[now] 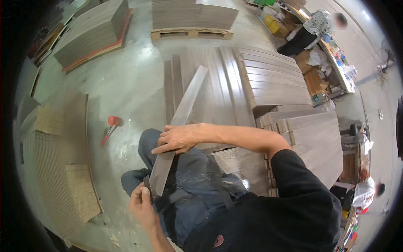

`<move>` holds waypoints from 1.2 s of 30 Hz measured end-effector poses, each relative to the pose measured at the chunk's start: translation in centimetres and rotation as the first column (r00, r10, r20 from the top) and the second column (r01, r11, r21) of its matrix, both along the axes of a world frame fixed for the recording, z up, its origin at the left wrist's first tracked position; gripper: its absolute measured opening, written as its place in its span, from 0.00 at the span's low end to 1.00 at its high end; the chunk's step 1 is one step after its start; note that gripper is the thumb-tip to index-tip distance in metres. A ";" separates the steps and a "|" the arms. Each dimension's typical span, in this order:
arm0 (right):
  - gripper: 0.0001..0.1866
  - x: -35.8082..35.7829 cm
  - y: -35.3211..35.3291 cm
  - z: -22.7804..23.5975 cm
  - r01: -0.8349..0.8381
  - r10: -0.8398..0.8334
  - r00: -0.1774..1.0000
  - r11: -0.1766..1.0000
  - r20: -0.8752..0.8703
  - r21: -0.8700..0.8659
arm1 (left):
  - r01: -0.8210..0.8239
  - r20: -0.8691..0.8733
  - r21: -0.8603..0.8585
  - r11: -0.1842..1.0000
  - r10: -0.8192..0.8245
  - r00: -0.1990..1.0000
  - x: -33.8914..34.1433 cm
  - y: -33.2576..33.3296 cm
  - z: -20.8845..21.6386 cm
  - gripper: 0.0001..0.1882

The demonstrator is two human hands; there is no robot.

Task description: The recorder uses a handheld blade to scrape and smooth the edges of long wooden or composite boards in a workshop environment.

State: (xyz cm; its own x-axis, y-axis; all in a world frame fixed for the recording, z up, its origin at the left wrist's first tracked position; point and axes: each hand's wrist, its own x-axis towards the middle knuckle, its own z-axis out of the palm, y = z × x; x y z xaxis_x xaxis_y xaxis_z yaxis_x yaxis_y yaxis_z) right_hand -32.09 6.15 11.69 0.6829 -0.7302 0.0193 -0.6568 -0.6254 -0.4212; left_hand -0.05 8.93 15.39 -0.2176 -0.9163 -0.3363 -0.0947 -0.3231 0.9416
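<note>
A long grey-brown wooden plank (184, 111) runs from my lap up and away over the floor. My right hand (178, 138) lies across its middle, fingers spread over the face and gripping it. My left hand (142, 203) is at the plank's near end, fingers closed around a small dark tool (147, 187) pressed against that end. I am seated, with my jeans-clad knees under the plank.
Several loose planks (218, 84) lie on the concrete floor ahead, with stacked planks (277, 80) to the right. Pallets of boards (193, 17) stand at the back. A red-handled tool (110, 128) lies on the floor left. Cardboard sheets (63, 168) lie left. Another person (319, 25) works far right.
</note>
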 end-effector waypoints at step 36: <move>0.35 -31.9 33.7 7.9 0.902 -0.609 0.416 0.368 -0.675 0.225 | 0.021 -0.157 0.055 0.998 -0.012 0.987 -1.7 -5.0 -2.7 0.08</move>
State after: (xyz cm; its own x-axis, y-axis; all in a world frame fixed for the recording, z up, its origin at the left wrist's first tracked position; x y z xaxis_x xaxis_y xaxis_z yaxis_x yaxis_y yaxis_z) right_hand -64.04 39.85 19.64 -0.3725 -0.6982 -0.6114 -0.8847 0.4662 0.0067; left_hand -1.73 3.96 12.64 -0.2864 -0.8928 -0.3476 0.0472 -0.3755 0.9256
